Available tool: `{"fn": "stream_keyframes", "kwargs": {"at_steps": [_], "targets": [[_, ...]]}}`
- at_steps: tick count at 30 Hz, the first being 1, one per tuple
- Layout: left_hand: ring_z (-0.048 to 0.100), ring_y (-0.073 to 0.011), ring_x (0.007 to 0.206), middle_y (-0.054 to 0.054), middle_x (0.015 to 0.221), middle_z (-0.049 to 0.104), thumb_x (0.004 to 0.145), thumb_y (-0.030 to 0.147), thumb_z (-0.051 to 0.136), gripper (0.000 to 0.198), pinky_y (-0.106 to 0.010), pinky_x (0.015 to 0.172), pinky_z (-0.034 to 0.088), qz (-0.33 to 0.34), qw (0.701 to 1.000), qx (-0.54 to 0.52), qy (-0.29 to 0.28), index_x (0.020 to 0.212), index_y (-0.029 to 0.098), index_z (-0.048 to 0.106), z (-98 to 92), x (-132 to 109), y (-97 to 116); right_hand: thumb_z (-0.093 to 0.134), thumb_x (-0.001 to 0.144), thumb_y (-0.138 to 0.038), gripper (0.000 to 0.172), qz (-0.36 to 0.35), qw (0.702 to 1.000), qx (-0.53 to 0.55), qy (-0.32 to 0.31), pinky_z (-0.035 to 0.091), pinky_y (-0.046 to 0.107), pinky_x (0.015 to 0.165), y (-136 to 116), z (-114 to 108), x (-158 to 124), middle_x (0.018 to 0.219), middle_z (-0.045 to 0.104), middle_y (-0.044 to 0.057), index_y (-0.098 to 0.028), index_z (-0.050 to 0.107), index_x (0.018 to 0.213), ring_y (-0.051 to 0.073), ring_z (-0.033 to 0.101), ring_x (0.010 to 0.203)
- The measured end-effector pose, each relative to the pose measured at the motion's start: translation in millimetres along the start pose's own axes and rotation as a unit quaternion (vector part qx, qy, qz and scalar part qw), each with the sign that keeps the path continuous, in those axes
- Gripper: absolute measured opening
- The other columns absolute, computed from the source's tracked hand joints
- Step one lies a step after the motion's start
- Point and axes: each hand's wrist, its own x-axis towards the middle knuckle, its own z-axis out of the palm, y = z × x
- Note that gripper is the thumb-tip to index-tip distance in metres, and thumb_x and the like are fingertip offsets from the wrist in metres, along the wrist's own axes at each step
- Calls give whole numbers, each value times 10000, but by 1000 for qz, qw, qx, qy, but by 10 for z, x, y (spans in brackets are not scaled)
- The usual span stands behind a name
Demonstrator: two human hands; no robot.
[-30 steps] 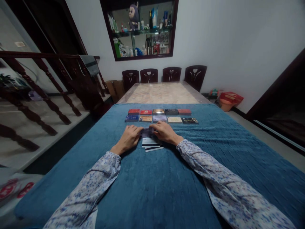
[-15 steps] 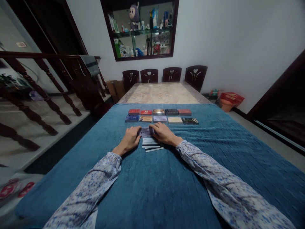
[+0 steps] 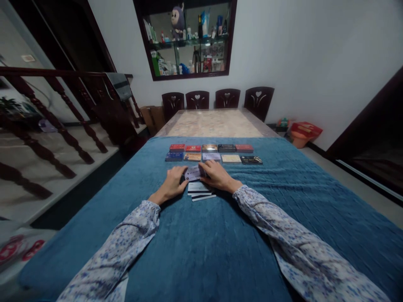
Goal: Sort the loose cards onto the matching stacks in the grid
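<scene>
A light purple card [image 3: 193, 173] is held by its two short ends, between my left hand [image 3: 171, 183] and my right hand [image 3: 216, 176]. Fingers of both hands are closed on its edges. Just below it, several white cards with dark stripes [image 3: 200, 188] lie loosely overlapped on the blue cloth [image 3: 201, 235]. Beyond my hands, card stacks stand in two rows. The front row has a blue stack [image 3: 174, 156], an orange one [image 3: 192, 157], a light purple one [image 3: 211, 157], a cream one [image 3: 231, 158] and a black one [image 3: 251, 160].
The back row holds red stacks [image 3: 177, 147], a gold one [image 3: 209, 147] and a dark one [image 3: 226, 148]. Past the cloth, the bare stone tabletop [image 3: 214, 121] reaches several dark chairs [image 3: 227, 98]. A wooden railing [image 3: 63, 74] runs along the left.
The purple card has tilted, so its printed face shows more clearly. My fingers have shifted slightly at its ends. The stacks and the white cards have stayed in place.
</scene>
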Motion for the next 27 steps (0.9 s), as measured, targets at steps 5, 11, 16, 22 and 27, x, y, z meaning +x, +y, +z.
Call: {"fn": "stream_keyframes", "kwargs": {"at_steps": [5, 11, 16, 22, 27], "targets": [[581, -306, 1149, -141, 1220, 658, 878, 253, 645, 520, -476, 980, 447, 6, 1000, 4, -4, 1379, 167, 531, 29, 7, -32, 701, 934, -405, 565, -1, 1000, -13, -6, 443, 391, 863, 23, 3, 1, 1199, 635, 181, -131, 551, 1404, 304, 542, 1115], [567, -311, 1154, -134, 1215, 655, 869, 262, 660, 499, -489, 998, 427, 14, 1000, 22, -5, 1350, 178, 559, 26, 35, -58, 703, 925, -416, 558, -1, 1000, -23, -12, 439, 403, 860, 39, -21, 0, 1228, 630, 180, -155, 562, 1398, 317, 529, 1139], [555, -322, 1175, -144, 1231, 645, 874, 276, 657, 489, -500, 1000, 416, 13, 999, 30, -12, 1342, 170, 563, 1, 56, -45, 741, 885, -348, 594, 5, 999, -35, -23, 436, 415, 883, 23, -68, -4, 1257, 628, 176, -151, 552, 1413, 326, 527, 1157], [547, -323, 1174, -151, 1249, 632, 867, 282, 661, 491, -495, 997, 417, 30, 999, 40, -7, 1341, 182, 578, -3, 129, -66, 748, 880, -333, 551, 25, 999, -36, -23, 441, 417, 903, 25, -102, 21, 1289, 629, 175, -167, 581, 1379, 329, 526, 1182], [545, -334, 1169, -166, 1269, 624, 863, 305, 670, 510, -511, 986, 413, 39, 998, 51, -28, 1349, 179, 584, -32, 250, -48, 781, 855, -326, 535, 37, 999, -35, -18, 449, 431, 902, 88, -157, 24, 1277, 622, 185, -171, 619, 1340, 340, 511, 1193]]}}
